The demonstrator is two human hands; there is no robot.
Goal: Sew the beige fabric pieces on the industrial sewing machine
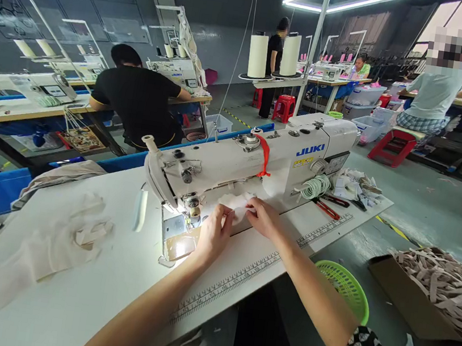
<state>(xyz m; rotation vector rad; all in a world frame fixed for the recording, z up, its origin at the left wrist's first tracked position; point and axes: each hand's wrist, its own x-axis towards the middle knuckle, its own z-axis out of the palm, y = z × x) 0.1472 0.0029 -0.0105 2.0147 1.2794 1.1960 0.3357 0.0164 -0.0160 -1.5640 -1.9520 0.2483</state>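
A white JUKI sewing machine (258,160) stands on the white table (111,288), its lamp lighting the needle area. My left hand (214,233) pinches a small white fabric piece (235,203) just right of the presser foot. My right hand (263,216) grips the same piece from the right, under the machine's arm. Both hands rest on the machine bed. The needle itself is hard to make out.
A pile of white fabric pieces (76,231) lies on the table's left. Red-handled scissors (327,208) and scraps lie right of the machine. A green basket (346,286) and a cardboard box of beige strips (438,288) sit on the floor at right. Other people work at tables behind.
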